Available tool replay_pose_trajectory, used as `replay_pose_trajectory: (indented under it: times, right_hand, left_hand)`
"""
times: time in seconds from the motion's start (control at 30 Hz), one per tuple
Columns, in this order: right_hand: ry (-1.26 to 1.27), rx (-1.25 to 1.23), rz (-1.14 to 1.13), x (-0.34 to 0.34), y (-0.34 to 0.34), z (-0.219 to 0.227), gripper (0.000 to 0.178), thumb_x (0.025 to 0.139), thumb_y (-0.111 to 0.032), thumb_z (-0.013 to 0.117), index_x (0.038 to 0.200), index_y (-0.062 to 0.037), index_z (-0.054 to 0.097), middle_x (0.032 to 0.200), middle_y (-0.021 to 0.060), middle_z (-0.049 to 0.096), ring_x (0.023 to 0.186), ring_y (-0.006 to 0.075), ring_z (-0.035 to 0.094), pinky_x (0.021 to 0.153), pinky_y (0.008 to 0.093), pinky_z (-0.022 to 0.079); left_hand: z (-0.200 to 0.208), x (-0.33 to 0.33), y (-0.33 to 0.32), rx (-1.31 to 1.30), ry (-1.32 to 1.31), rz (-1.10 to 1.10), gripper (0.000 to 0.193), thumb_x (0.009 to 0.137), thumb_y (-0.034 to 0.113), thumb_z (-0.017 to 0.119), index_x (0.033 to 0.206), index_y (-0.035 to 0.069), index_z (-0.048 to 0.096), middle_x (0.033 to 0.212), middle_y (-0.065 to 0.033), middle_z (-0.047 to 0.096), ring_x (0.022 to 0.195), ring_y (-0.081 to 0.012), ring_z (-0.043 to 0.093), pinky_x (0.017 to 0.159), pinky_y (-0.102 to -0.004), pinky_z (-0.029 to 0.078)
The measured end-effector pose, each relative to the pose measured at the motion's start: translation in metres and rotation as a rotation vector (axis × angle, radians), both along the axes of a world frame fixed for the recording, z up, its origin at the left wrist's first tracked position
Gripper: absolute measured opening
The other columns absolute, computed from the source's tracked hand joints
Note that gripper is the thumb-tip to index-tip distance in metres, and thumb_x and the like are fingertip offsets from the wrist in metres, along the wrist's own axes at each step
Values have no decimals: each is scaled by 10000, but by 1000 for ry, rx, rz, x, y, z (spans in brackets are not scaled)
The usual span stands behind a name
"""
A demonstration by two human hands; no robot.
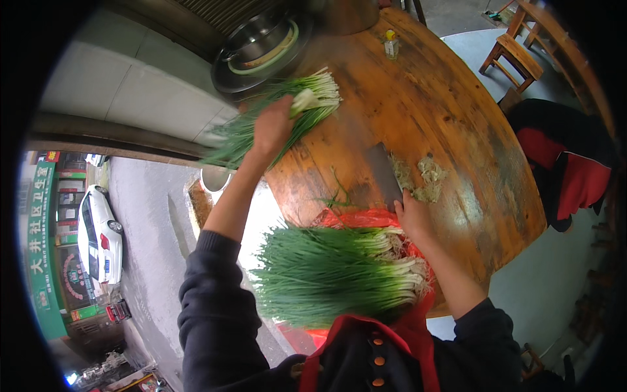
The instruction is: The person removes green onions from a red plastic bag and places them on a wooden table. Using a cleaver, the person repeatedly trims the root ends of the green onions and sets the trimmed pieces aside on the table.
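Observation:
My left hand [274, 124] is closed around a bunch of green onions [305, 100], its white ends pointing right. That bunch is over a pile of trimmed green onions [324, 83] at the table's far left. My right hand [413, 214] grips a cleaver [382, 171], whose broad dark blade lies low over the wood, pointing away from me; its handle is hidden in my fingers. Right beside the blade are cut-off roots [431, 179]. Close to my body is a large heap of green onions [333, 281], roots still on, lying on a red plastic bag [362, 218].
The wooden table [470, 150] bears a small bottle with a yellow cap [391, 46] at the back. Metal bowls [258, 39] are stacked at the far left. At the right stand a wooden stool [516, 57] and a person in dark and red clothing [568, 163].

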State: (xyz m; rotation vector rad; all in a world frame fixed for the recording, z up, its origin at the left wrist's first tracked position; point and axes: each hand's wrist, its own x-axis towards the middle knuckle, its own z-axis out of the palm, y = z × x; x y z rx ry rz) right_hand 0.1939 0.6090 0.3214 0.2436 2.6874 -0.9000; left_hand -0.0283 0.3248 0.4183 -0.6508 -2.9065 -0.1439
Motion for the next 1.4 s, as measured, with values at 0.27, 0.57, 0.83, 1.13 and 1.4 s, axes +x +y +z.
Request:
replay_pose_trajectory:
  times: [0.27,0.57,0.83,1.13,1.4]
  right_hand:
    - [-73,14,-38,-1,1,10,381,939,-261,500,1216,1,511,719,228,637,675,408,632,611,509,502]
    - [4,-1,-71,0,-2,5,455,927,-277,556,1233,57,514,770,276,635,669,422,632,590,480,505]
    - [102,-18,-69,4,1,-15,354,930,-236,519,1179,16,531,719,243,633,681,429,622,613,512,496]
    - [213,-120,-213,13,18,6,273,918,-216,572,1067,12,567,724,222,632,663,377,634,602,445,482]
    - [258,-167,-208,33,33,20,260,921,-192,560,1078,16,561,792,235,644,708,376,641,621,430,485]
  left_hand:
    - [-166,-45,48,-293,299,61,678,854,283,592,1443,72,331,1515,-143,282,1401,-324,242,1124,-458,229]
    - [-170,-72,44,-114,231,195,1056,738,764,495,1486,67,233,1540,-177,216,1424,-349,191,1129,-569,152]
    - [-102,23,54,112,146,-214,516,801,335,690,1222,58,578,1333,-240,466,1251,-417,409,1041,-525,320]
    - [-91,167,55,91,-195,-270,238,779,246,679,929,82,594,904,-74,596,910,-264,590,780,-373,488]
    - [-135,173,33,32,-123,-119,245,714,211,697,877,79,571,859,-72,592,867,-258,603,752,-377,495]
